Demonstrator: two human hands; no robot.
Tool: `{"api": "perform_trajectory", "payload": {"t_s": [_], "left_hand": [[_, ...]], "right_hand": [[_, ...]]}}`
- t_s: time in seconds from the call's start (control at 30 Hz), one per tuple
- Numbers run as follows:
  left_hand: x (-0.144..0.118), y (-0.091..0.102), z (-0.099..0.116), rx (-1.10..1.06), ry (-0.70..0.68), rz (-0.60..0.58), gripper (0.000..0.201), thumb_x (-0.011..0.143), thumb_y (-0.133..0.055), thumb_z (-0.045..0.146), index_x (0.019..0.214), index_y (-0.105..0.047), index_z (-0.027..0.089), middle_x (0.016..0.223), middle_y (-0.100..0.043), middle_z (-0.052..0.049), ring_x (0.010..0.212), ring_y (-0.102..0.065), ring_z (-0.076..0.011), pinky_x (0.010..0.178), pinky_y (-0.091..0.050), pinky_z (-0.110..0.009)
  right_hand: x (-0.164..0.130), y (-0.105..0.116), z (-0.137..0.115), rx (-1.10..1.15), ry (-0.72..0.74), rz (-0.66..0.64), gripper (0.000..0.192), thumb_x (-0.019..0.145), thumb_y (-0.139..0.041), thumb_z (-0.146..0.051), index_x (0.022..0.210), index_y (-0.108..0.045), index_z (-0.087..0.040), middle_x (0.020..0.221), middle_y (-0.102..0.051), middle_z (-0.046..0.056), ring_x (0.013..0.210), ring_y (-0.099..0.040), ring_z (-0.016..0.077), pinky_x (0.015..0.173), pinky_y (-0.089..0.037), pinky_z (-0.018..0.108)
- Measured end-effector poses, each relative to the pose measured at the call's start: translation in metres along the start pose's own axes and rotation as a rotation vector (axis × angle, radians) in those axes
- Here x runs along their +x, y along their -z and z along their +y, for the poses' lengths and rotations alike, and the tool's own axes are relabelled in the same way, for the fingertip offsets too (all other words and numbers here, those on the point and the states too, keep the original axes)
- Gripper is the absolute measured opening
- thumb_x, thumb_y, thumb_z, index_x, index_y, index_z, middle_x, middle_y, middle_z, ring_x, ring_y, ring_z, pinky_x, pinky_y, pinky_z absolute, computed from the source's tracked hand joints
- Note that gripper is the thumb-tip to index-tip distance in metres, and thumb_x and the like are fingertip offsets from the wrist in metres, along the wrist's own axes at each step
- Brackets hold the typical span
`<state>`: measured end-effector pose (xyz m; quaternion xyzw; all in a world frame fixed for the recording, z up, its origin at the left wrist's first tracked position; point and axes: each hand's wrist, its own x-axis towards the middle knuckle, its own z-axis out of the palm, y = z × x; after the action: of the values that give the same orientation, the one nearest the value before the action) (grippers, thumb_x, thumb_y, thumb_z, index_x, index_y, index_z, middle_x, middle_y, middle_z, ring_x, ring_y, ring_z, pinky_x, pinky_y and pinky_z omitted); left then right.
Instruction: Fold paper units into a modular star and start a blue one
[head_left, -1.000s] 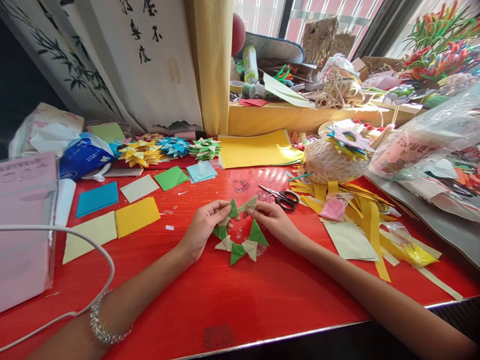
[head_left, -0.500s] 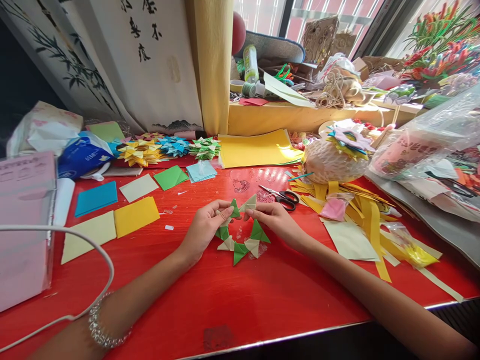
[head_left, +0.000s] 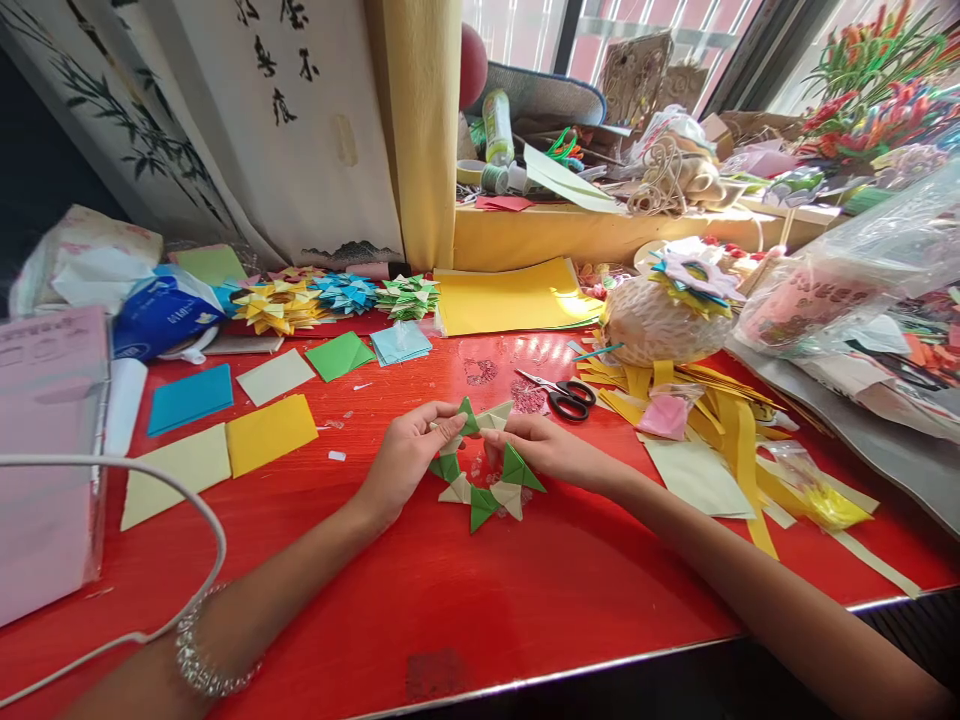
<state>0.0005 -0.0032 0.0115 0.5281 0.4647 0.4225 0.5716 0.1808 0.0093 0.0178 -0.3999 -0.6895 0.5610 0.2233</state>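
Observation:
A ring of folded green and cream paper pieces (head_left: pixel 486 492) lies on the red table (head_left: pixel 420 580) at its middle. My left hand (head_left: pixel 409 455) pinches the ring's upper left part between thumb and fingers. My right hand (head_left: pixel 544 445) grips its upper right part, where a cream piece meets a green one. Both wrists rest on the table. The ring's lower half lies flat between my hands.
Black-handled scissors (head_left: pixel 562 395) lie just behind my right hand. Coloured paper squares (head_left: pixel 270 432) sit to the left, finished paper stars (head_left: pixel 345 293) at the back, yellow strips and scraps (head_left: pixel 720 430) to the right. A pink box (head_left: pixel 45 450) and white cable (head_left: pixel 150 480) occupy the left edge.
My hands have pushed the two top pieces of the ring closer together. The ring has shifted slightly to the right.

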Motion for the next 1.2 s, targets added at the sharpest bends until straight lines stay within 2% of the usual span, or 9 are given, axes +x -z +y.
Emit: {"api": "perform_trajectory", "payload": {"t_s": [0.13, 0.37, 0.5, 0.7, 0.83, 0.97, 1.1, 1.2], "left_hand": [[0.0, 0.0, -0.001, 0.002, 0.007, 0.006, 0.026, 0.075, -0.058, 0.039, 0.086, -0.062, 0.016, 0.064, -0.056, 0.002, 0.057, -0.047, -0.0082, 0.052, -0.035, -0.019], [0.002, 0.0, -0.005, 0.009, 0.021, -0.045, 0.031, 0.075, -0.057, 0.042, 0.091, -0.064, 0.016, 0.071, -0.064, -0.002, 0.059, -0.051, -0.0103, 0.053, -0.038, -0.02], [0.003, 0.001, -0.006, 0.082, 0.022, -0.066, 0.032, 0.075, -0.055, 0.043, 0.086, -0.065, 0.015, 0.075, -0.066, -0.004, 0.058, -0.052, -0.0108, 0.052, -0.038, -0.02], [0.003, 0.001, -0.009, 0.099, 0.026, -0.073, 0.03, 0.076, -0.054, 0.042, 0.086, -0.064, 0.015, 0.076, -0.065, -0.004, 0.061, -0.052, -0.011, 0.053, -0.038, -0.019], [0.003, 0.001, -0.009, 0.12, 0.022, -0.084, 0.028, 0.076, -0.054, 0.042, 0.082, -0.062, 0.015, 0.067, -0.059, -0.001, 0.055, -0.046, -0.0088, 0.05, -0.035, -0.018], [0.004, 0.001, -0.008, 0.192, 0.002, -0.104, 0.028, 0.076, -0.053, 0.042, 0.071, -0.057, 0.015, 0.056, -0.045, 0.004, 0.05, -0.036, -0.007, 0.045, -0.028, -0.018], [0.004, 0.001, -0.008, 0.279, -0.004, -0.125, 0.031, 0.074, -0.054, 0.043, 0.062, -0.052, 0.015, 0.053, -0.037, 0.005, 0.048, -0.031, -0.0068, 0.044, -0.024, -0.019], [0.004, 0.001, -0.008, 0.311, 0.011, -0.125, 0.033, 0.074, -0.054, 0.044, 0.06, -0.052, 0.014, 0.051, -0.036, 0.005, 0.048, -0.03, -0.0069, 0.044, -0.023, -0.019]], "right_hand": [[0.003, 0.001, 0.005, 0.047, -0.001, 0.184, 0.039, 0.08, -0.043, -0.053, 0.072, -0.05, -0.016, 0.063, -0.04, -0.003, 0.054, -0.035, 0.0079, 0.047, -0.028, 0.02], [0.006, -0.009, 0.012, 0.153, 0.067, 0.261, 0.033, 0.077, -0.052, -0.045, 0.066, -0.048, -0.014, 0.06, -0.036, -0.003, 0.053, -0.03, 0.007, 0.045, -0.024, 0.019], [0.006, -0.013, 0.016, 0.158, 0.047, 0.293, 0.036, 0.075, -0.055, -0.045, 0.06, -0.045, -0.014, 0.056, -0.031, -0.004, 0.05, -0.024, 0.0063, 0.043, -0.018, 0.02], [0.005, -0.015, 0.017, 0.175, 0.028, 0.306, 0.037, 0.075, -0.054, -0.048, 0.061, -0.049, -0.013, 0.055, -0.035, -0.003, 0.049, -0.024, 0.0064, 0.042, -0.019, 0.02], [0.004, -0.015, 0.016, 0.132, 0.032, 0.323, 0.037, 0.076, -0.051, -0.048, 0.064, -0.052, -0.013, 0.057, -0.035, -0.003, 0.051, -0.026, 0.0071, 0.044, -0.021, 0.021], [0.005, -0.01, 0.015, 0.036, 0.078, 0.352, 0.037, 0.078, -0.049, -0.047, 0.061, -0.047, -0.014, 0.058, -0.03, -0.003, 0.053, -0.024, 0.0076, 0.045, -0.02, 0.022], [0.005, -0.004, 0.012, -0.08, 0.078, 0.324, 0.041, 0.077, -0.048, -0.048, 0.055, -0.038, -0.015, 0.056, -0.023, -0.004, 0.052, -0.021, 0.0073, 0.045, -0.016, 0.022], [0.005, -0.003, 0.011, -0.064, 0.05, 0.282, 0.04, 0.076, -0.05, -0.048, 0.056, -0.04, -0.015, 0.057, -0.023, -0.004, 0.052, -0.02, 0.0069, 0.044, -0.016, 0.022]]}}
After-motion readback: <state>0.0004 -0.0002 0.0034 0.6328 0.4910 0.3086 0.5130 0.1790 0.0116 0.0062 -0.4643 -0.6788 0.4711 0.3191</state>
